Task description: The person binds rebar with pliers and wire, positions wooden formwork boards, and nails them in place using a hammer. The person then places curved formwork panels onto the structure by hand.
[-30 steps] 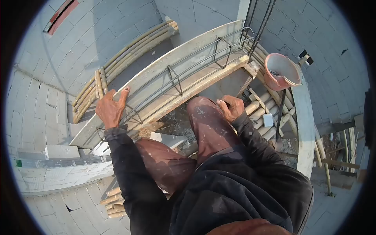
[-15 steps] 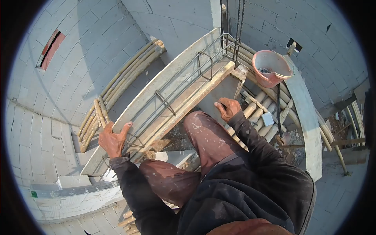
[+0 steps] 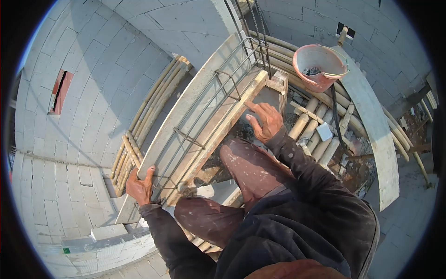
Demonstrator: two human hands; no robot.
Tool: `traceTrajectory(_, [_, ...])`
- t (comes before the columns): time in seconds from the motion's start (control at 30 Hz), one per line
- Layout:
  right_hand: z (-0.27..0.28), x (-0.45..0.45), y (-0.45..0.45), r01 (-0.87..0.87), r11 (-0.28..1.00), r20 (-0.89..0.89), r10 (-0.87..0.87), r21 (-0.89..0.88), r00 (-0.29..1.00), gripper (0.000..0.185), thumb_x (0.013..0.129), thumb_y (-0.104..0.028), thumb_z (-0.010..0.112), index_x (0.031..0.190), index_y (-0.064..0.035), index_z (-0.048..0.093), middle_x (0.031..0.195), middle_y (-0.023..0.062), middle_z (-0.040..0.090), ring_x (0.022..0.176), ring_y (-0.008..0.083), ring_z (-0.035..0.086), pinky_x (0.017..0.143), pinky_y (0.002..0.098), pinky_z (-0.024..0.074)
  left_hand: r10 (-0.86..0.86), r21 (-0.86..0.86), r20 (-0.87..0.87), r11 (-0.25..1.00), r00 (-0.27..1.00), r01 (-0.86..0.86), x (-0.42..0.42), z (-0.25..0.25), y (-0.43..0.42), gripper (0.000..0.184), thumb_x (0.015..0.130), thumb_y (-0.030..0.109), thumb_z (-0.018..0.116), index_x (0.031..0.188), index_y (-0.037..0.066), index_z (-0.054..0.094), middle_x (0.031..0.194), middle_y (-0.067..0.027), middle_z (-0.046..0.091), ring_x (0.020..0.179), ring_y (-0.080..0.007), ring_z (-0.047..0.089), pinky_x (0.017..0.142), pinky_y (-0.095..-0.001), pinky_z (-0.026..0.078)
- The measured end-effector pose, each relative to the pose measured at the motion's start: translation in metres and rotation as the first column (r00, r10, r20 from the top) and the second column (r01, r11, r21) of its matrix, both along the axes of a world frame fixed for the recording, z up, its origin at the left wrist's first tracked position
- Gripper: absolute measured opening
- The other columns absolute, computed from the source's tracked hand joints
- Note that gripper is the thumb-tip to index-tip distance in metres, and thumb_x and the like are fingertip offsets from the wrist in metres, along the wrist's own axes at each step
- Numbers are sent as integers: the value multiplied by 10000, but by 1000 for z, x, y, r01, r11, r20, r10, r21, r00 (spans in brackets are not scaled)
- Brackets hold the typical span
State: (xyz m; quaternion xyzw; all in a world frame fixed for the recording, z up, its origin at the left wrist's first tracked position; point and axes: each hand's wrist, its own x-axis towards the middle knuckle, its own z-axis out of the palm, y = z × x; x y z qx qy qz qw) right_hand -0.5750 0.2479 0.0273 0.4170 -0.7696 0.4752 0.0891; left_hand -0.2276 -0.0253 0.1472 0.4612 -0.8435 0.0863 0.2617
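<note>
Block wall (image 3: pixel 107 79) enclosing a long formwork board (image 3: pixel 197 88), set diagonally before the seated person. Along the board's inner face, a rebar cage (image 3: pixel 189 138); on its near side, a timber batten (image 3: pixel 232 117). Bamboo poles (image 3: pixel 304 120) and a mortar-stained bucket (image 3: pixel 320 83) lie to the right. Left hand (image 3: pixel 141 186): grasping the board's upper edge, thumb inside. Right hand (image 3: pixel 267 122): unclenched, index fingertip at the batten; contact cannot be told.

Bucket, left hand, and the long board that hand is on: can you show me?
Bucket (image 3: pixel 321 84): head view, on its outer side.
Left hand (image 3: pixel 141 188): head view, on its back.
Long board (image 3: pixel 185 113): head view, on its flat face.
</note>
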Motion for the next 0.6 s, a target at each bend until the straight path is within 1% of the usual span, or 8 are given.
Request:
traceTrajectory(0.07, [42, -10, -27, -12, 966, -202, -41, -257, 978, 491, 911, -174, 675, 1393, -151, 584, 1222, 130, 628, 1146, 312, 585, 1003, 466, 432, -56, -2, -16, 998, 998, 56, 1, 0, 0, 664, 625, 567, 896, 967, 16, 753, 690, -150, 670, 626, -337, 618, 630, -428, 482])
traceTrajectory(0.13, [63, -27, -61, 46, 967, -318, -127, -251, 940, 527, 923, -192, 661, 1438, -175, 550, 1333, 127, 566, 1242, 323, 519, 1060, 512, 386, -42, 16, -22, 999, 999, 42, -1, 0, 1, 665, 622, 562, 898, 966, 12, 751, 696, -155, 670, 629, -333, 613, 629, -429, 479])
traceTrajectory(0.2, [78, -47, -96, 57, 976, -315, -122, -210, 941, 506, 931, -234, 661, 1424, -182, 556, 1379, 126, 537, 1285, 333, 485, 1071, 511, 386, 11, 36, -11, 999, 1000, -10, 5, -8, -8, 660, 622, 553, 899, 959, 6, 748, 703, -161, 665, 630, -321, 594, 625, -431, 467])
traceTrajectory(0.33, [99, -74, -147, 60, 996, -363, -82, -72, 928, 410, 958, -322, 633, 1350, -206, 634, 1368, 133, 548, 1295, 330, 479, 1082, 525, 343, 13, 53, 1, 999, 1000, -13, 2, -8, -4, 649, 641, 550, 888, 956, 1, 745, 698, -164, 659, 619, -322, 576, 619, -434, 456])
traceTrajectory(0.4, [110, -80, -154, 34, 948, -276, 58, 316, 959, 320, 968, -424, 606, 1184, -233, 746, 1256, 89, 637, 1236, 266, 517, 1064, 527, 294, -56, -13, -69, 998, 996, 55, 4, -12, -7, 591, 711, 517, 860, 959, -6, 741, 694, -170, 652, 609, -316, 562, 615, -429, 450])
traceTrajectory(0.5, [112, -87, -154, -54, 939, -232, 139, 338, 963, 346, 957, -522, 589, 1041, -261, 801, 1094, 16, 707, 1153, 199, 546, 1038, 511, 256, -8, 68, -91, 998, 996, 14, 6, -14, -12, 631, 797, 538, 794, 1034, -43, 734, 709, -201, 654, 614, -297, 552, 596, -435, 437])
traceTrajectory(0.53, [106, -90, -155, -52, 940, -225, 135, 338, 965, 346, 957, -522, 589, 1041, -261, 801, 1094, 16, 707, 1153, 199, 546, 1038, 511, 256, -12, 68, -83, 998, 996, 18, 7, -17, -13, 631, 797, 538, 794, 1034, -43, 734, 709, -201, 654, 614, -297, 552, 596, -435, 437])
traceTrajectory(0.6, [98, -94, -159, -48, 981, -304, 104, 187, 947, 364, 933, -554, 612, 1011, -256, 806, 990, -40, 722, 1093, 171, 559, 1021, 501, 260, -38, -83, -84, 996, 996, 31, 4, -20, -13, 489, 832, 442, 798, 921, -31, 715, 676, -186, 632, 582, -292, 525, 588, -419, 434])
